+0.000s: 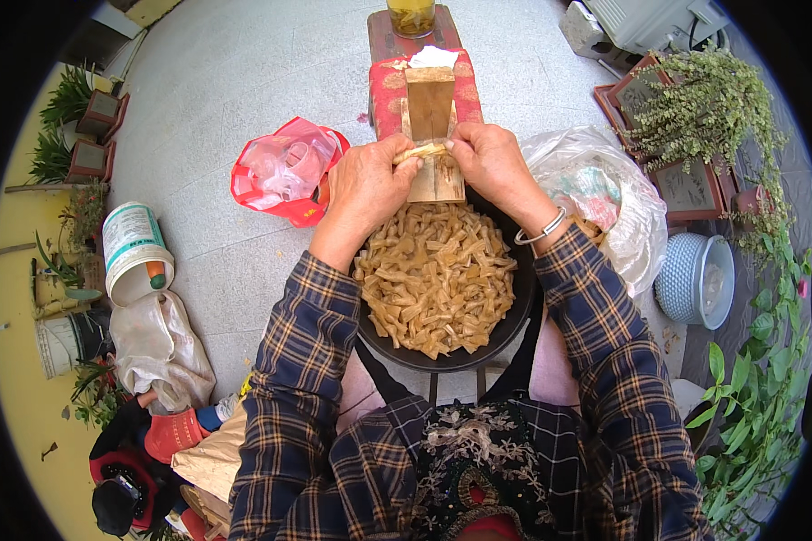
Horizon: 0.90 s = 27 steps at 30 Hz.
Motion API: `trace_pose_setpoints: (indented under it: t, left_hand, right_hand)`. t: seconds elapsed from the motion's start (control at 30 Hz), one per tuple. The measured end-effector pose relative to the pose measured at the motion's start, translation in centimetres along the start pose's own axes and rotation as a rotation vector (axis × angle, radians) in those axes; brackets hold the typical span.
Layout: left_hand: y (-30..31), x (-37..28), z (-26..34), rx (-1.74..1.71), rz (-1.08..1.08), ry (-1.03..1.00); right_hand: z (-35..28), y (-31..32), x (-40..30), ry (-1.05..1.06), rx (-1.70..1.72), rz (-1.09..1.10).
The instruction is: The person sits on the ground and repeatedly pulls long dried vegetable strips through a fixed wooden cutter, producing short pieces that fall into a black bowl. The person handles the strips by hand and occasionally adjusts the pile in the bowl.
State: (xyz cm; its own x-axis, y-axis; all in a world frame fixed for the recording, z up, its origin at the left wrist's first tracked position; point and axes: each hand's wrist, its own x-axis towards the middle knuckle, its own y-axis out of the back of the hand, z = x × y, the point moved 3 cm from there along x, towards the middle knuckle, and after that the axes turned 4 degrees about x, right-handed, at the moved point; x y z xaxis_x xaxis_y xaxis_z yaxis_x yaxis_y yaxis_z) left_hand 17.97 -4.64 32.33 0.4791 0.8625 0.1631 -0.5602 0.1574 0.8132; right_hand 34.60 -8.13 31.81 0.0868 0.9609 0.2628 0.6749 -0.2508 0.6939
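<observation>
Between my left hand [373, 174] and my right hand [490, 161] is a short, pale yellow fibrous strip [419, 153], possibly a piece of root or stem. The fingertips of both hands pinch it, one at each end. It lies over a wooden board [437, 188], just in front of an upright wooden block [430, 101]. Under the board's near end, a dark round pan [440, 364] holds many brown, flattened cut pieces [440, 277]. My right wrist wears a silver bangle [543, 228].
A wooden bench [386, 42] bears a red cloth [387, 84], white paper [434, 57] and a jar of yellow liquid [411, 19]. Left stands a red bag [243, 182]; right, a clear plastic bag [639, 203] and blue pot [680, 277]. Another person [125, 466] is lower left, near a tipped bucket [132, 237].
</observation>
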Motion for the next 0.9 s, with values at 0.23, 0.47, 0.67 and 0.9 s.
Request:
trace_pose_setpoints:
  t: [0.23, 0.47, 0.67, 0.9]
  left_hand:
    - [1.7, -3.5, 2.7, 0.062, -0.39, -0.021]
    - [-1.5, -5.1, 5.2, -1.122, -0.053, 0.161]
    - [1.5, -3.1, 4.7, -1.805, 0.234, 0.343]
    - [7.3, -3.0, 1.3, -1.642, 0.479, 0.094]
  right_hand:
    - [-0.4, 1.3, -1.9, -0.048, 0.219, -0.057]
    - [-4.7, 0.4, -4.4, -0.698, 1.369, -0.584]
    - [-5.6, 0.8, -4.2, -0.102, 0.759, -0.407]
    - [-8.9, 3.3, -4.6, 0.232, 0.446, -0.372]
